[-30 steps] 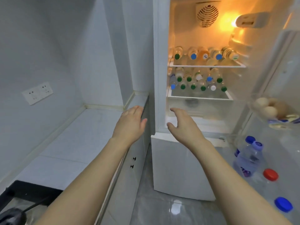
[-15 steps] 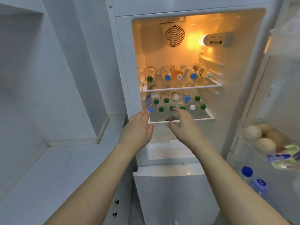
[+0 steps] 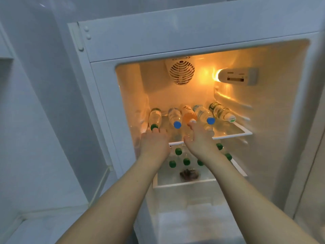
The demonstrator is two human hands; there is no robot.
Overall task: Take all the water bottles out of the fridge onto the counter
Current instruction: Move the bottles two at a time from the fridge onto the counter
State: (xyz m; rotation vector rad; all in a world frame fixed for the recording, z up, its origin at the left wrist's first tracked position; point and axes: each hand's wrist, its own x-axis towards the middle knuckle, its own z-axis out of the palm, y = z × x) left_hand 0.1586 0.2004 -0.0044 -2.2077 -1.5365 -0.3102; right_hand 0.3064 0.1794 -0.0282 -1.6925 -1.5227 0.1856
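Both hands spread, holding nothing: left hand (image 3: 154,143), right hand (image 3: 200,138) at upper shelf (image 3: 233,135) front edge.

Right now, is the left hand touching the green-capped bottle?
Cannot tell. In the head view the left hand's fingers reach the green-capped bottle, hiding any gap.
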